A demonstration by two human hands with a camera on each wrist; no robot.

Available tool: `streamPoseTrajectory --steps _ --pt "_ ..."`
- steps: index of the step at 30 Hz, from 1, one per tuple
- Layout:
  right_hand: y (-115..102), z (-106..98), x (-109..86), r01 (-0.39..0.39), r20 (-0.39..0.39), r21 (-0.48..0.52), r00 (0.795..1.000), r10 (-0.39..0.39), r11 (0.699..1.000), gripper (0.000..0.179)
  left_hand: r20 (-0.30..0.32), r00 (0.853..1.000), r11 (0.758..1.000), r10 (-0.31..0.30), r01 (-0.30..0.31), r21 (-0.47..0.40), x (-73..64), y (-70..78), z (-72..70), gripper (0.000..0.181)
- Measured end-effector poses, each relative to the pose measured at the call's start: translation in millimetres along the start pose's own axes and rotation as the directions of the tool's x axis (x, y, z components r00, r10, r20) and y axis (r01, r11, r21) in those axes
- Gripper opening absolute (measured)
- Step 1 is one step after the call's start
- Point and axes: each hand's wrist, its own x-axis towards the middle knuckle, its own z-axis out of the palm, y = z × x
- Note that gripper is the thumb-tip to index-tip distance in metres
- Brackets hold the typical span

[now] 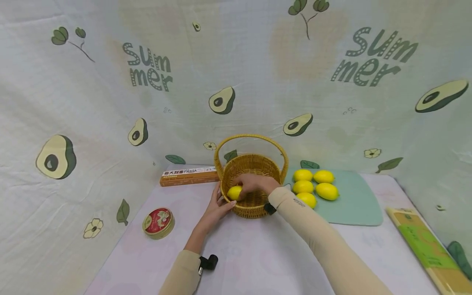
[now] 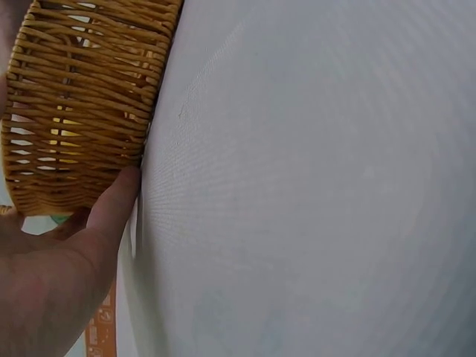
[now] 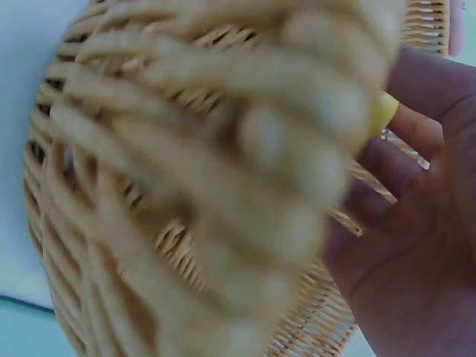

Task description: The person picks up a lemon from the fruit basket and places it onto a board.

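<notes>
A wicker basket with a tall arched handle stands on the table. Inside it, toward the left, my right hand reaches over the rim and holds a yellow lemon. In the right wrist view the basket wall hides most of that lemon, and the fingers of the right hand bend toward it. My left hand grips the basket's left side, thumb near the front rim. Seen from the left wrist, the left hand has a finger against the lower wicker.
Several lemons lie on a pale green board right of the basket. A pasta box lies behind at left, with a round red-and-gold tin nearer. A long green-and-yellow packet lies at far right. Printed cloth hangs behind.
</notes>
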Motion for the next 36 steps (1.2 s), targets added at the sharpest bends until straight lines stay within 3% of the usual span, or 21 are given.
streamPoseTrajectory --steps 10,21,36 --pt "-3.8 1.7 -9.2 0.036 -0.022 -0.086 0.999 -0.038 0.996 0.041 0.003 1.000 1.000 0.015 -0.015 -0.001 -1.5 -3.2 1.2 0.103" --pt "-3.9 -9.8 -35.4 0.072 -0.089 -0.191 0.992 -0.091 0.979 0.040 0.008 1.000 1.000 0.012 -0.012 -0.013 -0.1 -2.7 0.9 0.103" --pt "4.2 -14.6 -85.3 0.053 -0.144 -0.111 0.987 -0.069 0.992 0.048 -0.026 1.000 1.000 0.002 -0.002 -0.001 -2.1 1.0 5.9 0.100"
